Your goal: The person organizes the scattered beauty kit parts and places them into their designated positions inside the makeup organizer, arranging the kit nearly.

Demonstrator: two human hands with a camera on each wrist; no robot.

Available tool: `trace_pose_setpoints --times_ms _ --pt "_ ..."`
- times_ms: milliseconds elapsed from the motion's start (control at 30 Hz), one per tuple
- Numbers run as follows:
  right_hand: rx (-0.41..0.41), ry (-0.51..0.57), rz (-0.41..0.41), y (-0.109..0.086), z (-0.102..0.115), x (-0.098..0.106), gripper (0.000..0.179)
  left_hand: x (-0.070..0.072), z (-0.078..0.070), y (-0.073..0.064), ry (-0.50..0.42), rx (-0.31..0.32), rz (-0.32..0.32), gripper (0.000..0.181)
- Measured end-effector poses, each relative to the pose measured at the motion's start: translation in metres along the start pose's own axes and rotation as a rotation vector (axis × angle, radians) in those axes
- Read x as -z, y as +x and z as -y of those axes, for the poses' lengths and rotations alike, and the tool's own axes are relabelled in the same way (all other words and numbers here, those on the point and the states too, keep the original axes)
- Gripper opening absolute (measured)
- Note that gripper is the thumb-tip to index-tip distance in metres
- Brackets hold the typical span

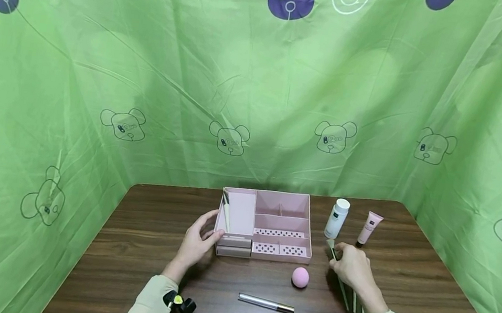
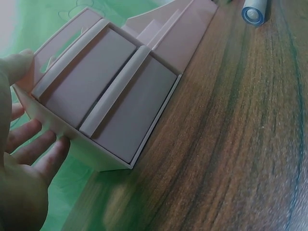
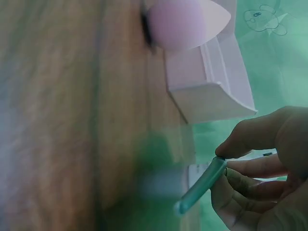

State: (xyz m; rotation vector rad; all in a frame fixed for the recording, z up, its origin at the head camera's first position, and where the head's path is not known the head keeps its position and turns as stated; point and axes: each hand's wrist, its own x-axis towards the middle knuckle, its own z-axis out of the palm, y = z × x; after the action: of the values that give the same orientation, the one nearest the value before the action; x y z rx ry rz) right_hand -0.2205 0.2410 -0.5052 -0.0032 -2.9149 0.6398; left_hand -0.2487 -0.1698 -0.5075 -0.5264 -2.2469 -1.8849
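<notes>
On worktop's [image 1: 143, 253] right | your right hand [image 1: 353, 266] pinches brush [image 1: 331, 244]; likely light, stiff: hold mid-handle | left hand [image 1: 196, 242] grips organizer [image 1: 242, 212]

The cloth [image 1: 188, 53] around us is bright green, printed with purple bears, purple dots, white smiley faces and thin dark outlines of bear heads, while the counter [image 1: 134, 247] is brown wood grain streaked darker. In front of me the box [image 1: 240, 210] is pale pink with dark-spotted strips, the ball [image 1: 300, 278] a stronger pink, the tube [image 1: 369, 228] pink with a black cap, the bottle [image 1: 337, 219] white to pale blue, and the pen [image 1: 260, 301] silver with a dark end. The held brush [image 3: 202, 186] has a greenish handle, and the sleeves [image 1: 148, 299] are pale cream.
</notes>
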Motion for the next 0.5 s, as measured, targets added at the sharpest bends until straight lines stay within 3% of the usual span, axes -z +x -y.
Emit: trace_pose_setpoints --times_ms 333,500 --pt "-0.045 0.047 -0.004 0.009 0.017 0.009 0.037 0.0 -0.001 0.0 0.024 -0.013 0.007 0.06" --pt "-0.004 0.067 -0.045 0.012 0.024 0.01 0.036 0.0 -0.001 -0.001 0.024 -0.018 0.004 0.06"
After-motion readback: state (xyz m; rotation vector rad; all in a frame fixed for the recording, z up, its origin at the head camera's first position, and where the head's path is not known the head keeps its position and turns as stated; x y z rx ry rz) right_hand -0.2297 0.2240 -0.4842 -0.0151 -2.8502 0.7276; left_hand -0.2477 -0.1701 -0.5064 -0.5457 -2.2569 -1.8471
